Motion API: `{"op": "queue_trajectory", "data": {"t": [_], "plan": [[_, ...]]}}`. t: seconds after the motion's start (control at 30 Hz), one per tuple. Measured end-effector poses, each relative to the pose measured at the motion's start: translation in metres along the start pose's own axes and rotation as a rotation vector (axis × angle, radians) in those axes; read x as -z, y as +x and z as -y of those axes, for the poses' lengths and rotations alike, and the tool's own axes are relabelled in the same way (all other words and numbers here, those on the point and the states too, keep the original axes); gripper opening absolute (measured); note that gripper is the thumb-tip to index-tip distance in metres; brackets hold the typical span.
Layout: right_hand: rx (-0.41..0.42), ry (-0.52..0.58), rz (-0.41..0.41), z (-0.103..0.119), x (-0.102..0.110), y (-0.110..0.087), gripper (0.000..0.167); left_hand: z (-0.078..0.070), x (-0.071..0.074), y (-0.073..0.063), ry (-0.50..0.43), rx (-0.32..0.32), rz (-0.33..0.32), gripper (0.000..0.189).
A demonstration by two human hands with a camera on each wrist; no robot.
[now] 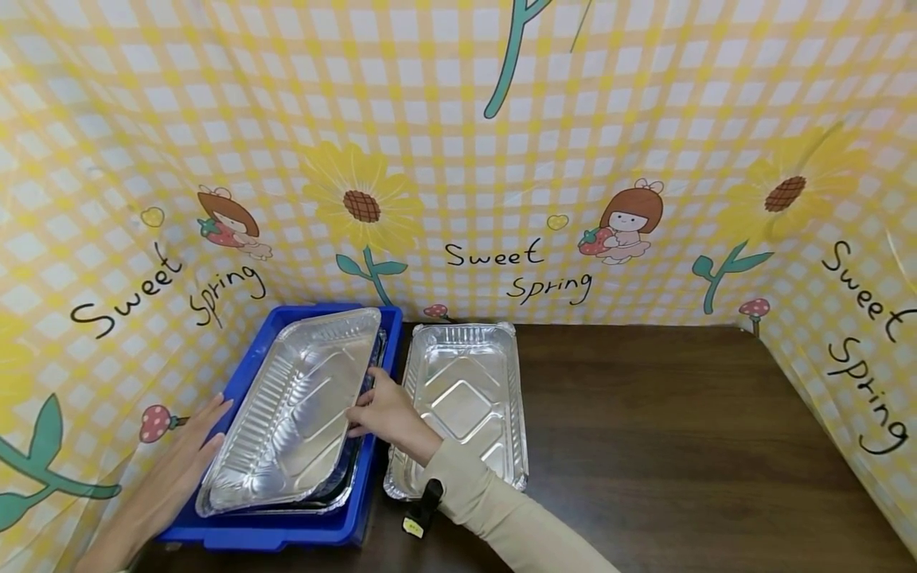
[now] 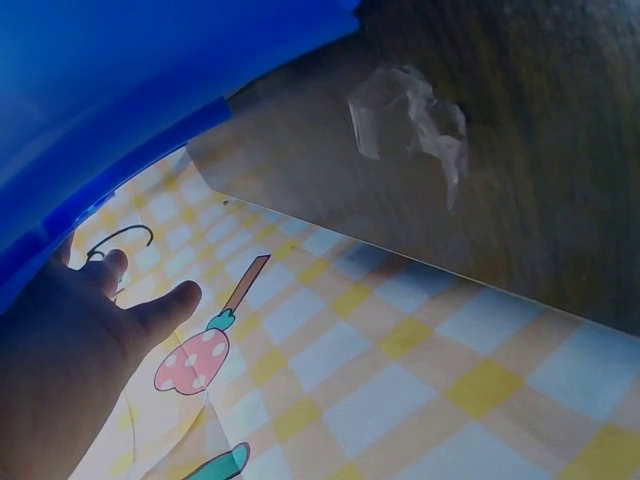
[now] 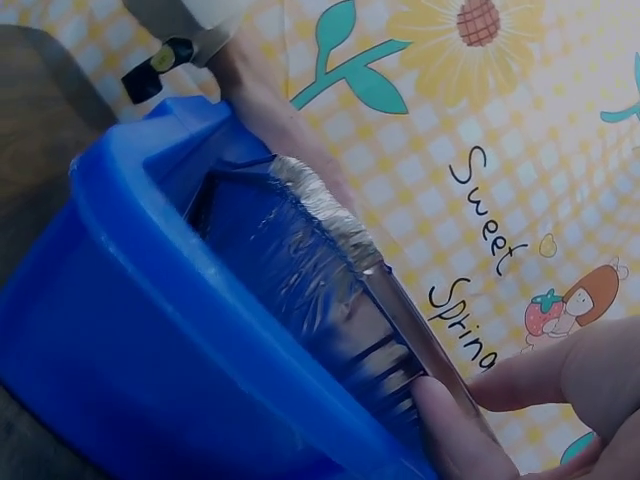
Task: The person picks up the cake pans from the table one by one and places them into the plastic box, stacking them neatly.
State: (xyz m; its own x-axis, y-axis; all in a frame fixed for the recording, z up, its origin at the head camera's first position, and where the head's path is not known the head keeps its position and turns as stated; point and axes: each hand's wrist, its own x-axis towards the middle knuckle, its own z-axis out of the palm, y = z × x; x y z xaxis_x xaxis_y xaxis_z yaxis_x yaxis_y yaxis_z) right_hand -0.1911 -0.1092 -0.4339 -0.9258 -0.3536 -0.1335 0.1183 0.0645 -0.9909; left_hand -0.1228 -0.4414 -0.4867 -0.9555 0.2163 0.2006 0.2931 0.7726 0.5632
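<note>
Gleams as ribbed metal foil on the rectangular silver trays (image 1: 308,414); looks smooth, plastic, semi-glossy on the rectangular blue bin (image 1: 258,527), wood-grained along the dark brown surface (image 1: 645,438).

The bin (image 1: 286,536) is blue, the foil trays (image 1: 304,406) silver, the table (image 1: 645,438) dark brown wood-grained, the curtain (image 1: 458,151) checked yellow, peach and white, the sleeve (image 1: 509,509) beige.

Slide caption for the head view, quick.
Right hand grips a tilted foil tray at the blue bin; another tray lies on the table.
</note>
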Motion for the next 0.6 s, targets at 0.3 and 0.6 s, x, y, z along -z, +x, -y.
{"op": "queue_trajectory", "data": {"t": [0.3, 0.6], "plan": [[0.212, -0.466, -0.026, -0.0021, 0.0017, -0.0018, 0.038, -0.0013, 0.001, -0.0003, -0.023, 0.028, 0.018, 0.055], [0.2, -0.554, -0.072, -0.0011, 0.0033, -0.004, 0.064, -0.0038, 0.0018, -0.0004, -0.029, 0.036, 0.021, 0.055]]}}
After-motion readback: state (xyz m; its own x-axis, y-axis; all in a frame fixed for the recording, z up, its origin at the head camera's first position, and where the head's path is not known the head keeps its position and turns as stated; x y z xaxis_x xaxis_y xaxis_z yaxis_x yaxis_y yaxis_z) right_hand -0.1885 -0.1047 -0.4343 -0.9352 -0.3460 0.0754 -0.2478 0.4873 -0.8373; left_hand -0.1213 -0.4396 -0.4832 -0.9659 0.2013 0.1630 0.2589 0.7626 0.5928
